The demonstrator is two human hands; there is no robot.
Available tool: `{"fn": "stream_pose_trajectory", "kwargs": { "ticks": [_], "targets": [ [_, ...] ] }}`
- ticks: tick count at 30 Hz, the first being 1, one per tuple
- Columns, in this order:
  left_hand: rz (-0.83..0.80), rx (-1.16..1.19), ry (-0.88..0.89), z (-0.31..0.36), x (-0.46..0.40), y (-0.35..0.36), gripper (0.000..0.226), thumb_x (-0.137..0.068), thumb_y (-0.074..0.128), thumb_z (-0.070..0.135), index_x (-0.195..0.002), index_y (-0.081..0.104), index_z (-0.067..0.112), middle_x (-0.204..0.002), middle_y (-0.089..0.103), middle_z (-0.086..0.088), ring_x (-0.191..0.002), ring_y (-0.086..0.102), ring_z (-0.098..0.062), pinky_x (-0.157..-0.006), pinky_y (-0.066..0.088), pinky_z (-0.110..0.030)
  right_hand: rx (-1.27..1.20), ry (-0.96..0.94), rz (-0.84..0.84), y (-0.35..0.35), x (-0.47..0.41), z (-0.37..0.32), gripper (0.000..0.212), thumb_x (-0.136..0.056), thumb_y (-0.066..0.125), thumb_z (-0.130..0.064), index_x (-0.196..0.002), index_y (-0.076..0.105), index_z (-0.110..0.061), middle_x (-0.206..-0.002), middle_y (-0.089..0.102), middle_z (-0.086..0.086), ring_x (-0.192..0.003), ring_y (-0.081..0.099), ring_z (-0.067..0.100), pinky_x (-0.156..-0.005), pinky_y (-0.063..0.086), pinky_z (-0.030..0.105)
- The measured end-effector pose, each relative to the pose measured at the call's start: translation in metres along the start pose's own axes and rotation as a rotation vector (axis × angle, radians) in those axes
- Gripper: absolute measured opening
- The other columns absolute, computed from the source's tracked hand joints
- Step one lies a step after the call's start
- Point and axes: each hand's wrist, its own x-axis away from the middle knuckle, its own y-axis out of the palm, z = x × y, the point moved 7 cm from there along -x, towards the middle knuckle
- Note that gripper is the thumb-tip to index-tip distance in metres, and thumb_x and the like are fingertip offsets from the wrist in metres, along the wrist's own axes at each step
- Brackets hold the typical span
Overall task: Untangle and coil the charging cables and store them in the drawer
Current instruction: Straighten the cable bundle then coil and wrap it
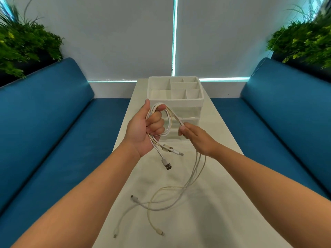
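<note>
The drawer fronts of the white organizer (176,97) are partly hidden behind both hands and the cable loop, and their clear faces are hard to make out, so whether any drawer is open cannot be told. No brand, label or writing can be read on any item. The left hand (143,129) is clenched around a coiled bundle of white charging cables (165,120); the loop passes over its fingers and arcs toward the right hand (197,138). The right hand pinches the cable strands between thumb and fingertips at the loop's far side; the palm faces away, so the contact is only partly visible. Below the left hand, several plug ends hang free, including 1 USB-A connector (167,165). Below the right hand, the loose strands drop to the white table (215,221) and curl there, nearer the viewer than both hands, ending in 3 small plugs. The organizer stands on the table just beyond both hands, its top divided into open compartments. Blue benches (53,122) flank the table outside each arm.
</note>
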Motion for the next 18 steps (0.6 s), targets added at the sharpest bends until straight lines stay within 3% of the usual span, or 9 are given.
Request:
{"fn": "stream_pose_trajectory", "kwargs": {
  "ticks": [4, 7, 10, 12, 15, 18],
  "targets": [
    [0.018, 0.013, 0.018, -0.005, 0.001, 0.002, 0.045, -0.103, 0.034, 0.041, -0.089, 0.062, 0.008, -0.045, 0.029, 0.009, -0.035, 0.024, -0.004, -0.037, 0.022, -0.016, 0.037, 0.087, 0.097, 0.005, 0.005, 0.004, 0.043, -0.099, 0.035, -0.050, -0.095, 0.062, -0.016, -0.074, 0.058, -0.011, -0.070, 0.055, 0.016, -0.067, 0.046, 0.032],
    [0.105, 0.001, 0.081, -0.003, 0.001, -0.004, 0.046, -0.103, 0.037, 0.042, -0.095, 0.065, 0.007, -0.048, 0.028, 0.008, -0.037, 0.024, -0.005, -0.038, 0.026, -0.017, 0.474, 0.050, 0.061, 0.014, 0.011, -0.002, 0.037, -0.101, 0.020, -0.050, -0.100, 0.041, -0.019, -0.068, 0.054, 0.000, -0.063, 0.052, 0.025, -0.060, 0.043, 0.037],
    [0.234, -0.080, 0.150, 0.004, 0.002, -0.014, 0.046, -0.102, 0.040, 0.043, -0.103, 0.066, 0.005, -0.049, 0.030, 0.007, -0.041, 0.029, -0.006, -0.042, 0.033, -0.017, 0.644, -0.034, -0.047, 0.021, 0.021, -0.007, 0.022, -0.102, 0.022, -0.035, -0.111, 0.030, -0.016, -0.067, 0.050, 0.003, -0.054, 0.046, 0.025, -0.054, 0.035, 0.035],
    [0.304, -0.126, 0.177, 0.005, 0.004, -0.019, 0.048, -0.102, 0.041, 0.043, -0.107, 0.067, 0.004, -0.048, 0.037, 0.007, -0.047, 0.041, -0.006, -0.053, 0.044, -0.019, 0.729, -0.151, -0.138, 0.028, 0.024, -0.012, 0.019, -0.103, 0.027, -0.030, -0.113, 0.033, -0.015, -0.078, 0.053, 0.005, -0.062, 0.050, 0.028, -0.057, 0.040, 0.036],
    [0.350, -0.157, 0.206, 0.003, 0.005, -0.022, 0.048, -0.102, 0.041, 0.040, -0.117, 0.062, 0.000, -0.049, 0.056, 0.007, -0.072, 0.066, -0.013, -0.083, 0.054, -0.031, 0.787, -0.349, -0.177, 0.029, 0.025, -0.023, 0.026, -0.103, 0.035, -0.033, -0.121, 0.049, -0.019, -0.099, 0.059, 0.003, -0.082, 0.056, 0.026, -0.065, 0.044, 0.036],
    [0.365, -0.175, 0.219, 0.000, 0.003, -0.026, 0.046, -0.103, 0.041, 0.037, -0.120, 0.058, -0.002, -0.056, 0.059, 0.003, -0.093, 0.073, -0.022, -0.094, 0.054, -0.044, 0.786, -0.500, -0.115, 0.023, 0.026, -0.035, 0.033, -0.098, 0.047, -0.038, -0.125, 0.061, -0.026, -0.091, 0.062, -0.002, -0.076, 0.062, 0.024, -0.055, 0.040, 0.029]
  ]
}}
